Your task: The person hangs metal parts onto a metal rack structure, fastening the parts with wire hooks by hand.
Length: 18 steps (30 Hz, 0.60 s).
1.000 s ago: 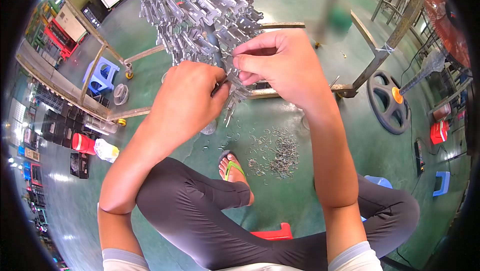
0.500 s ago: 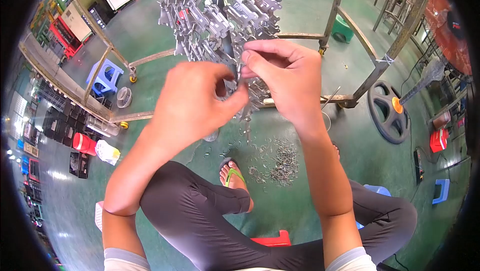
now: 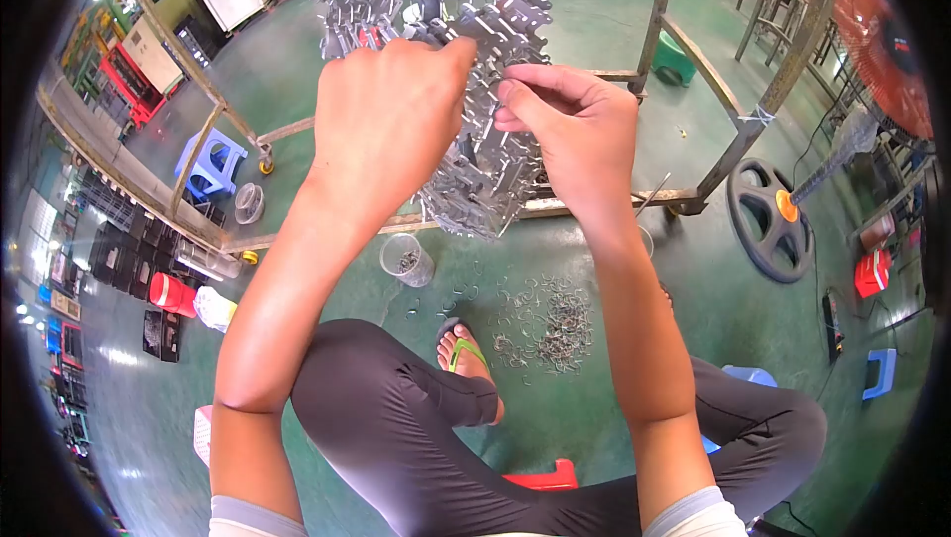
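A dense hanging cluster of flat, grey metal parts point(image 3: 485, 175) fills the top middle of the view, held on many small hooks. My left hand point(image 3: 391, 121) is raised against its left side with the back towards me. Its fingers curl in among the parts, so whatever they grip is hidden. On the cluster's right side, my right hand point(image 3: 584, 131) has thumb and forefinger pinched together beside the metal parts. Anything between those fingertips is too small to make out.
A metal frame on casters point(image 3: 713, 175) surrounds the cluster. Loose hooks point(image 3: 565, 324) lie piled on the green floor near my foot, beside a clear plastic cup point(image 3: 407, 260) with small metal pieces. A fan point(image 3: 887, 52) stands at right, a blue stool point(image 3: 211, 162) at left.
My left hand has moved up and turned its back to me. My right hand has shifted slightly right, apart from the left. The cluster has turned, and the cup is uncovered.
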Each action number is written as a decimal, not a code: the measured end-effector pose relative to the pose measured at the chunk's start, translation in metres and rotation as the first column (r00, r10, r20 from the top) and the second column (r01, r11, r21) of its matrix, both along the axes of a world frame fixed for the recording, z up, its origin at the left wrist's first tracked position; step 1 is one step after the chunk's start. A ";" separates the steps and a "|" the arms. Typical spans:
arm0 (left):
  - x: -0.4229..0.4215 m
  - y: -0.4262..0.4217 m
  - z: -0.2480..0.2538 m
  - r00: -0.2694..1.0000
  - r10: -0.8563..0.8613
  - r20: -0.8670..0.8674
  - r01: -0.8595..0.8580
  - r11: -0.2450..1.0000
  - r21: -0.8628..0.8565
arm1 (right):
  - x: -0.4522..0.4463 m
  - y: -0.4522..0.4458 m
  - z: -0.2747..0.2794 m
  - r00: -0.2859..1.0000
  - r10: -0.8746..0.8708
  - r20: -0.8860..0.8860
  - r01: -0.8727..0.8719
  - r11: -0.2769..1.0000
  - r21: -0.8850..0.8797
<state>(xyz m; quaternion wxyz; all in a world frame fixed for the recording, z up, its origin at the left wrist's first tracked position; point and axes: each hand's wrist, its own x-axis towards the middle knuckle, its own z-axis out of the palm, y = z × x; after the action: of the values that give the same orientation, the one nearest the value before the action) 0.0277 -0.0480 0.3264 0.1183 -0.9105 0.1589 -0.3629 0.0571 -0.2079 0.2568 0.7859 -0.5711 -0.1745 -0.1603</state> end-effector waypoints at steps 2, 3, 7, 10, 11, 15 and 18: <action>0.004 0.000 -0.002 1.000 -0.001 0.004 0.001 1.000 0.006 | 0.002 -0.001 0.000 1.000 0.001 -0.002 -0.001 1.000 0.003; 0.005 0.001 -0.003 1.000 -0.007 0.007 0.007 1.000 0.007 | 0.004 -0.002 0.000 1.000 0.002 -0.003 -0.002 1.000 0.007; 0.005 -0.004 -0.001 0.999 -0.019 -0.036 0.018 1.000 -0.006 | 0.009 -0.004 -0.005 0.999 0.045 0.004 -0.045 0.999 0.001; 0.004 -0.001 -0.001 0.978 -0.205 -0.043 0.202 0.977 -0.068 | 0.007 -0.004 -0.007 0.998 0.058 -0.001 -0.058 0.998 -0.032; 0.003 -0.001 0.000 0.954 -0.295 -0.054 0.284 0.947 -0.151 | 0.005 -0.005 -0.006 0.997 0.073 0.007 -0.072 0.997 -0.025; -0.019 -0.007 0.005 0.863 -0.491 -0.122 0.383 0.792 -0.476 | -0.001 -0.009 -0.003 0.993 0.107 0.049 -0.105 0.994 -0.039; -0.023 0.002 0.002 0.841 -0.528 -0.119 0.361 0.711 -0.604 | -0.006 -0.008 -0.002 0.989 0.137 0.060 -0.137 0.991 -0.008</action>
<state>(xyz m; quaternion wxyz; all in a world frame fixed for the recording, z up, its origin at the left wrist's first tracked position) 0.0045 -0.0461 0.3287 -0.2691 -0.8797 0.2776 -0.2769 0.0510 -0.2156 0.2551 0.7883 -0.5542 -0.2373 -0.1230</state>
